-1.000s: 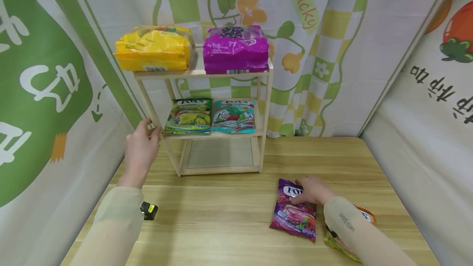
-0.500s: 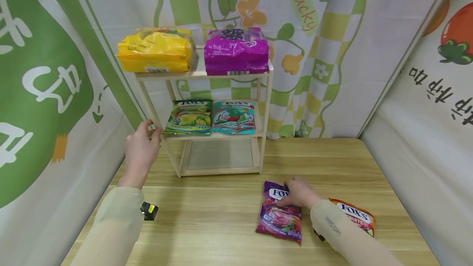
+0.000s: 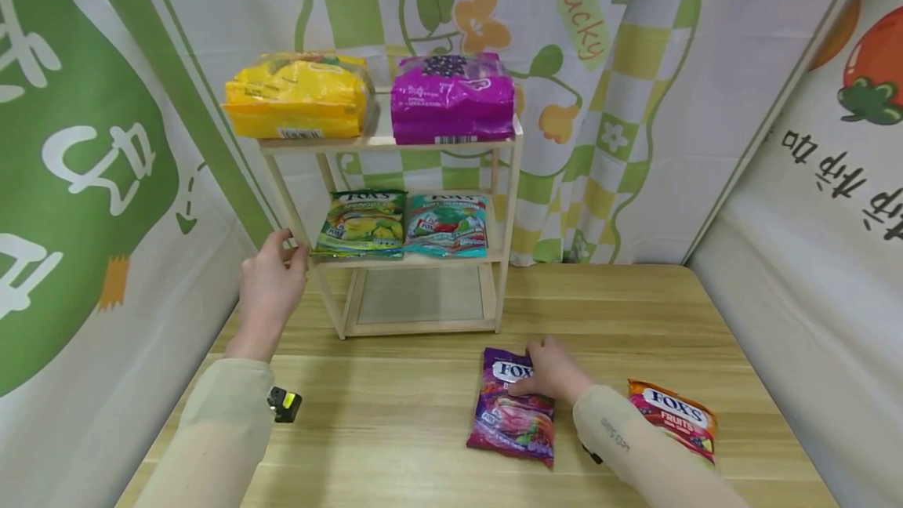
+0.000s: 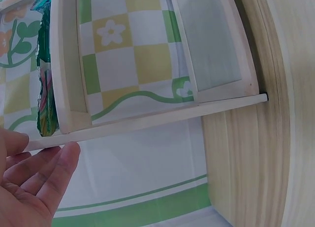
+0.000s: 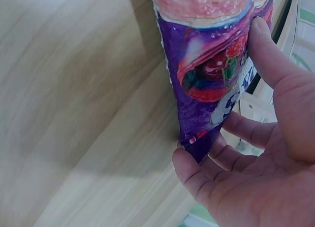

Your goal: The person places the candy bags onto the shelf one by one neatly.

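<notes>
- The right hand [image 3: 553, 373] has its grip closed on the upper right edge of a purple FOX'S candy bag [image 3: 515, 414], thumb over the printed front; the right wrist view shows fingertips along the bag's top corner and side.
- The purple bag is in front of the shelf's right end, label up and its top toward the shelf; whether it touches the worktop [image 3: 395, 406] or is just above it, I cannot tell.
- The left hand [image 3: 271, 281] has its grip closed on the left front post of a pale wooden shelf [image 3: 423, 328], level with the middle board; in the left wrist view the thumb is on 1 side of the post and the fingers on the other.
- The shelf stands upright on the worktop, near the curtain [image 3: 487, 6] behind it.
- On the middle board, 2 bags lie side by side: a green bag [image 3: 363, 224] at left and a teal bag [image 3: 447, 226] at right.
- On the top board, 2 bulky packets sit with a gap between them: a yellow packet [image 3: 296, 100] at left, a magenta packet [image 3: 451, 104] at right.
- An orange-topped FOX'S FRUITS bag [image 3: 673, 414] lies on the worktop to the right of the purple bag, partly hidden by the right sleeve [image 3: 614, 429].
</notes>
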A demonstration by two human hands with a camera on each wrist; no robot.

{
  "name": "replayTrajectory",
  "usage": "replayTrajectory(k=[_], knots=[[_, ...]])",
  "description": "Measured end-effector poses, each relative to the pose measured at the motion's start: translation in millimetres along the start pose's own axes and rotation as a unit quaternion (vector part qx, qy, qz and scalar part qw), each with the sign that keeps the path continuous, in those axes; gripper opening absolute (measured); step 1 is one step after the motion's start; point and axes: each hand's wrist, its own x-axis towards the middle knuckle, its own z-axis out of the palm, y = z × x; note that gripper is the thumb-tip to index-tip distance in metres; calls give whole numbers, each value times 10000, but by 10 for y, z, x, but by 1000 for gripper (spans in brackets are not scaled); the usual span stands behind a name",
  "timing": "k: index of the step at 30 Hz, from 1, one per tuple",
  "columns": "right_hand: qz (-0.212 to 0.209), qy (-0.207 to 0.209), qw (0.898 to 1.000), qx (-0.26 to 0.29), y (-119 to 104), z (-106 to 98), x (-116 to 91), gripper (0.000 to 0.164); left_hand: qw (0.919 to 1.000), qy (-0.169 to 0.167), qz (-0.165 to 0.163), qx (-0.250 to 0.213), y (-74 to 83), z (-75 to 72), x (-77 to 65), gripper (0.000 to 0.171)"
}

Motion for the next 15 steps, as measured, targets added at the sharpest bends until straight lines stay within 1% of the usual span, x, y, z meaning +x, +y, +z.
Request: replayTrajectory(k=[5, 9, 15], knots=[[-37, 69, 10000, 21, -67, 57, 23, 93, 10000, -18, -24, -13, 13, -9, -7, 42], [-95, 153, 9998, 39, -122, 94, 35, 90, 10000, -54, -67, -32, 20, -17, -13, 42], [-274, 308, 9991, -109, -183, 134, 44, 84, 9999, -115, -97, -32, 25, -24, -29, 43]])
